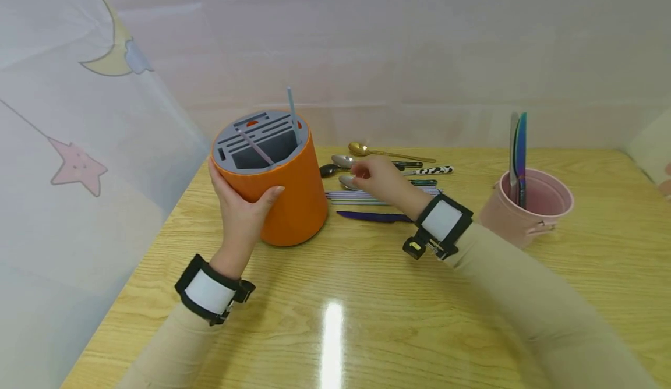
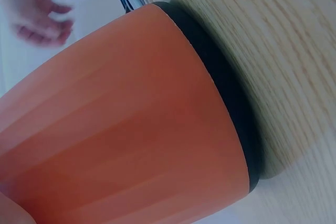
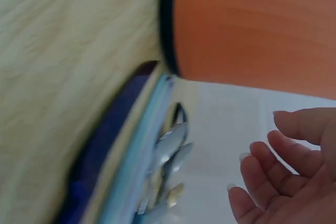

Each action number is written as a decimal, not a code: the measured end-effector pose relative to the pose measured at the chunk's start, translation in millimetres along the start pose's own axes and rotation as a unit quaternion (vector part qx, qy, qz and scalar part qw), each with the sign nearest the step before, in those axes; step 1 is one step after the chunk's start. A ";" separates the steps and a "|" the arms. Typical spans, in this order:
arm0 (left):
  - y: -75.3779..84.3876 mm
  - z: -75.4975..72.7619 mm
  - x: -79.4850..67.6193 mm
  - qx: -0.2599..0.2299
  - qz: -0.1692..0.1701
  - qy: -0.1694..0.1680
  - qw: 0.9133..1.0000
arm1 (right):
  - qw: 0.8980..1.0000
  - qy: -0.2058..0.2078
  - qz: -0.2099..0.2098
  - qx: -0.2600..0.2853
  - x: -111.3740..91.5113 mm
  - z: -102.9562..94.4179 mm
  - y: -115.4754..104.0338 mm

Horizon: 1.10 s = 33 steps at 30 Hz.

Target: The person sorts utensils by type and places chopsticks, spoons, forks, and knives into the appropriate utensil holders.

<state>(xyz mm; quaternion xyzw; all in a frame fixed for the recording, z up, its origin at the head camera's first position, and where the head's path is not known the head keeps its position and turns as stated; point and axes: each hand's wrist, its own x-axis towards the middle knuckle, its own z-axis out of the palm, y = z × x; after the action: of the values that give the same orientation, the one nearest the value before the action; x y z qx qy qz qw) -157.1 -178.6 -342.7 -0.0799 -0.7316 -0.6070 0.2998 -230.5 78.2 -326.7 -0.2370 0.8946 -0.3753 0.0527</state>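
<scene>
Left hand [image 1: 237, 211] grasping orange holder [image 1: 296, 214], thumb on front wall. Holder on wooden table [image 1: 293, 319]; pale blue straw [image 1: 292, 106] and pink straw [image 1: 255, 146] in its top. Well right of holder: pink bucket [image 1: 503, 217], knives [image 1: 521, 156] inside. Just right of holder: purple knife [image 1: 367, 216], then straw bundle [image 1: 356, 201]. Right hand [image 1: 387, 180] above cutlery right of holder, fingers loosely bent, nothing held. Beyond, also right of holder: silver spoons [image 1: 343, 161], gold spoon [image 1: 398, 155] farthest.

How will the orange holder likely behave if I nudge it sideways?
The orange holder seems stiff: it shows no dent under the left hand. It may slide rather than tip, given its broad black base. The thin blue straw poking up could wobble.
</scene>
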 end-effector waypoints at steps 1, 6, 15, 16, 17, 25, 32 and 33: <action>-0.2 0.0 0.2 0.000 -0.001 0.000 1.000 | 1.000 -0.015 0.015 -0.012 -1.3 0.9 6.1; -1.4 -0.1 0.1 0.001 -0.003 0.000 1.000 | 0.997 -0.040 0.047 -0.055 -6.4 5.0 28.4; -1.5 -0.1 0.6 0.006 -0.007 0.002 1.000 | 0.987 -0.061 0.038 -0.144 -10.5 12.9 56.0; -1.4 -0.3 0.7 0.009 -0.010 0.002 1.000 | 0.985 -0.060 0.034 -0.156 -10.7 14.2 58.2; -1.3 -0.4 0.7 0.012 -0.012 0.002 1.000 | 0.983 -0.059 0.031 -0.174 -11.0 15.4 60.3; -1.2 -0.7 -0.1 0.019 -0.022 0.005 1.000 | 0.949 -0.033 0.022 -0.313 -13.6 23.9 63.1; -0.9 0.0 0.6 0.021 -0.021 0.005 1.000 | 0.924 -0.044 -0.017 -0.379 -15.1 24.9 56.6; -0.8 -0.1 0.6 0.020 -0.022 0.005 1.000 | 0.922 -0.048 -0.023 -0.383 -14.7 24.9 56.0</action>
<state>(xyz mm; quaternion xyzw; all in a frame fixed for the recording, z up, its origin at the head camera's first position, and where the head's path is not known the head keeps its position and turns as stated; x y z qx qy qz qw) -157.9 -179.0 -343.1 -0.0544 -0.7438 -0.5989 0.2917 -232.3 102.9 -384.6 -0.2773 0.9607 0.0071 -0.0080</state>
